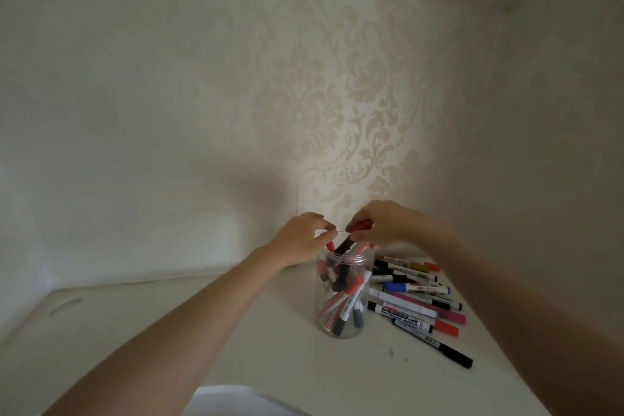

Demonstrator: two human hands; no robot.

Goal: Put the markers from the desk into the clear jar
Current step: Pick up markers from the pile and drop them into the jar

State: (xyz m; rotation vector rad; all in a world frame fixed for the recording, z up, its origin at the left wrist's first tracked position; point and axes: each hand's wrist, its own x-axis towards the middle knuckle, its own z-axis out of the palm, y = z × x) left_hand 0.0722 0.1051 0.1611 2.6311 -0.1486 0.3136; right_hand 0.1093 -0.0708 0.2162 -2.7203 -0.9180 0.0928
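Note:
A clear jar (pixel 341 294) stands upright on the white desk (pixel 236 348), holding several red, black and white markers. Both hands hover just above its mouth. My left hand (pixel 300 240) has its fingers curled, fingertips pinched near the jar's rim. My right hand (pixel 388 224) grips markers, with a red cap showing between its fingers, and their lower ends dip into the jar. A pile of loose markers (pixel 418 300) in black, blue, pink, red and yellow lies on the desk right of the jar.
The desk sits in a corner of patterned beige wallpaper (pixel 354 94). A black-capped marker (pixel 442 349) lies nearest the front of the pile. A white object (pixel 236 402) shows at the bottom edge.

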